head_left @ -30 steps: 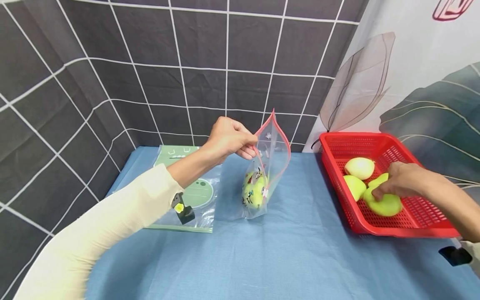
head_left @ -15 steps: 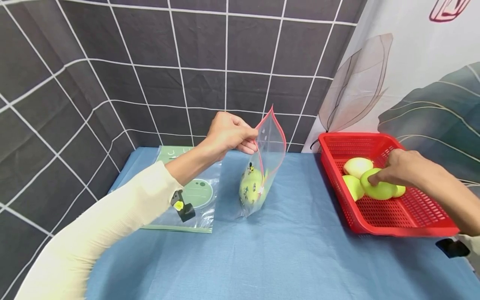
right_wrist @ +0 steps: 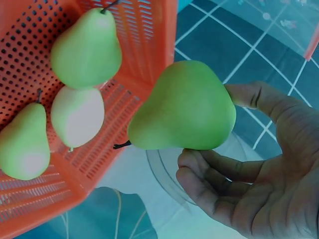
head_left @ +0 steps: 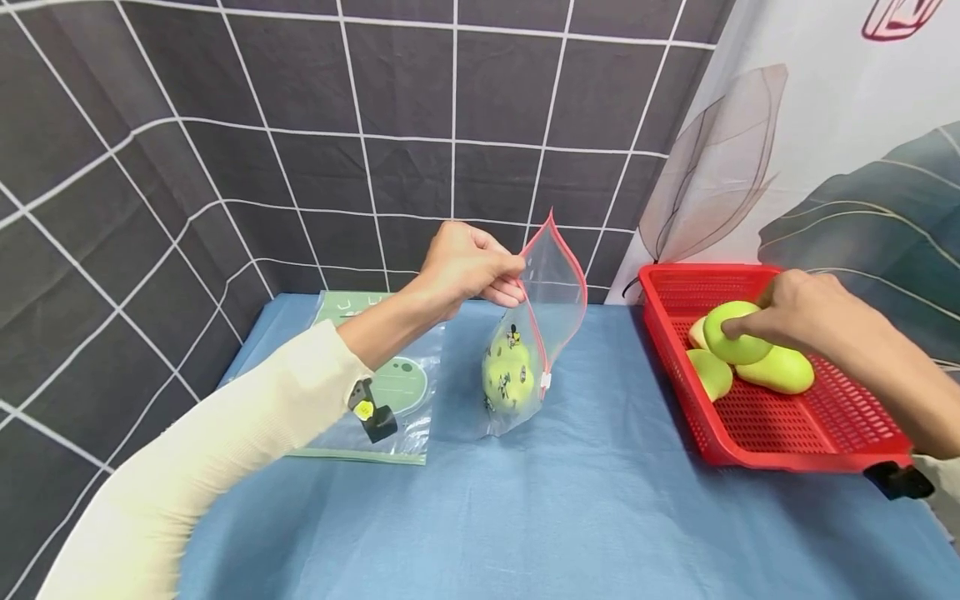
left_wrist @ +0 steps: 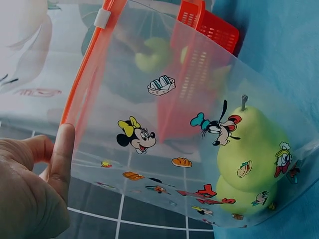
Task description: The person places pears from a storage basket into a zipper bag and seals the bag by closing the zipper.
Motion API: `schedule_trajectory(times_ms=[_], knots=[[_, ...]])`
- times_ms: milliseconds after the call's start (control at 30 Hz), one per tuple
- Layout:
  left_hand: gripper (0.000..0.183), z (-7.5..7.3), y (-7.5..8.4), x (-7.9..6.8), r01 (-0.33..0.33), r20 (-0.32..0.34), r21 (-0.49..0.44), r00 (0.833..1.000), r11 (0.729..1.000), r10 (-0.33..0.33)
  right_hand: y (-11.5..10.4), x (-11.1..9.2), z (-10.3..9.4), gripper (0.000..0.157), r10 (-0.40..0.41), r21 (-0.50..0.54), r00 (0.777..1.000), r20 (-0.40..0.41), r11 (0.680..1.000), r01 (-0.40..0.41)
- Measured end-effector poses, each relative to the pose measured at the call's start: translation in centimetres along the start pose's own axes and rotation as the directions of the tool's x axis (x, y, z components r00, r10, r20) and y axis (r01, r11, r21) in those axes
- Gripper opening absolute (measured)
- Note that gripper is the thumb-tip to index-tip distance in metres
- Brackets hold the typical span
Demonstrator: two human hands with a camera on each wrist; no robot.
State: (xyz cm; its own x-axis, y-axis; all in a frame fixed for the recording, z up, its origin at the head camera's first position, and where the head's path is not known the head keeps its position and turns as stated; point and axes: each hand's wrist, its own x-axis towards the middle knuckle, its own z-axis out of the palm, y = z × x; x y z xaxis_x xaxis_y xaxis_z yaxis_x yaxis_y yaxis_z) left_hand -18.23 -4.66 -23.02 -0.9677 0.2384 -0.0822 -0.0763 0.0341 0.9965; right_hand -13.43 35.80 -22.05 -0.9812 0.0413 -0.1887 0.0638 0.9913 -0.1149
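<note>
My left hand (head_left: 476, 267) pinches the red-edged rim of a clear slider zip bag (head_left: 555, 287) and holds its mouth apart. Cartoon figures cover the bag, and green pears (left_wrist: 251, 147) sit low inside it, two of them showing in the left wrist view. Over the red basket (head_left: 817, 461), my right hand (head_left: 806, 312) grips another green pear (right_wrist: 184, 107) between thumb and fingers, its stem pointing away from the palm. Below it in the basket lie two green pears (right_wrist: 87, 50) and a paler yellowish fruit (right_wrist: 77, 117).
A second zip bag (head_left: 405, 425), green-printed and flat, lies on the blue cloth (head_left: 570, 517) left of the upright bag, partly under my left forearm. Dark tile-patterned sheeting (head_left: 397, 92) stands behind, and a white patterned curtain (head_left: 832, 42) hangs behind the basket.
My right hand has lifted a pear off the others in the basket and moved it up and slightly left. The left hand keeps its pinch on the bag, whose mouth has shifted a little.
</note>
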Motion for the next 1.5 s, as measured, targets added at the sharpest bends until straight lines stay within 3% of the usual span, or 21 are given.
schedule_trajectory(times_ms=[133,367,733,1133,1367,1500], knots=[[0.007,0.1,0.0,0.1,0.002,-0.002,0.003,1.0,1.0,-0.002,-0.3,-0.1,-0.4,0.072,-0.031,0.042,0.999,-0.04,0.999,0.032],[0.02,-0.1,-0.3,0.1,0.011,-0.003,0.008,1.0,1.0,-0.011,-1.7,-0.3,-0.8,0.083,-0.057,0.087,0.985,-0.162,0.994,0.072],[0.006,0.6,-0.5,0.0,0.004,0.002,0.011,1.0,1.0,-0.004,-5.5,-1.0,-1.0,0.073,-0.098,0.201,0.943,-0.319,0.965,0.168],[0.01,0.7,-0.7,0.1,-0.007,-0.01,0.011,1.0,1.0,0.008,-10.0,-1.0,-0.5,0.051,-0.187,0.293,0.832,-0.523,0.877,0.382],[0.01,0.5,-0.7,0.1,-0.015,-0.015,0.008,1.0,1.0,0.016,-11.4,-1.0,-0.3,0.051,-0.227,0.275,0.782,-0.58,0.85,0.45],[0.014,0.5,-0.8,0.0,-0.014,-0.016,0.011,1.0,1.0,0.014,-12.0,-0.9,-0.2,0.048,-0.262,0.236,0.741,-0.618,0.838,0.493]])
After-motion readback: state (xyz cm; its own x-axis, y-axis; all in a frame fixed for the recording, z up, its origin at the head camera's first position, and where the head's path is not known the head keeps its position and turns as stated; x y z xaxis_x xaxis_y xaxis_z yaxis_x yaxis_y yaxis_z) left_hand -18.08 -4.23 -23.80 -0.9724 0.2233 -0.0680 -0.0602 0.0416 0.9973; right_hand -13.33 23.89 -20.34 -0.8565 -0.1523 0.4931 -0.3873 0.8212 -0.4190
